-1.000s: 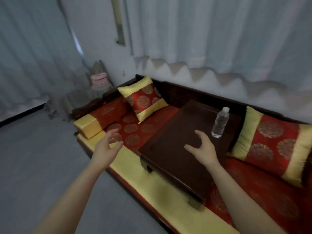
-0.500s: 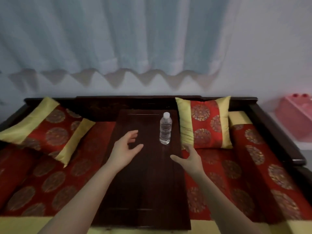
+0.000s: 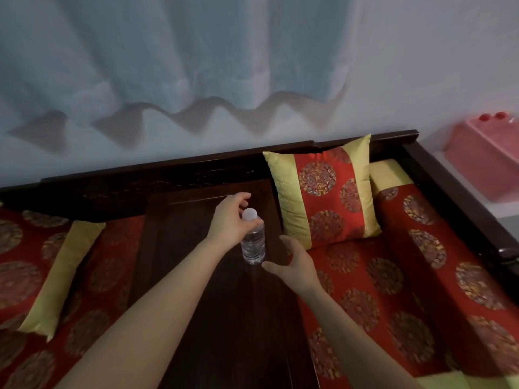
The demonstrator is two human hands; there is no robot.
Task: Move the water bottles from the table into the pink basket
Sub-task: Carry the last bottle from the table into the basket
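Observation:
A clear water bottle (image 3: 253, 244) with a white cap stands upright on the dark wooden low table (image 3: 179, 226). My left hand (image 3: 229, 220) reaches over from the left, its fingers curled around the bottle's neck just under the cap. Just right of the bottle's base, my right hand (image 3: 295, 262) is spread open and holds nothing. The pink basket (image 3: 483, 161) sits at the far right on a white ledge beyond the sofa's arm, and two red-capped bottle tops show inside it.
The table rests on a red and gold sofa with a dark wooden frame (image 3: 449, 197). A red and yellow cushion (image 3: 323, 192) leans right of the bottle, and another cushion (image 3: 59, 276) lies at the left. A pale curtain (image 3: 196, 51) hangs behind.
The view swung right and closer to the table. My left hand moved forward and closed on the bottle's neck. My right hand came up beside the bottle's base.

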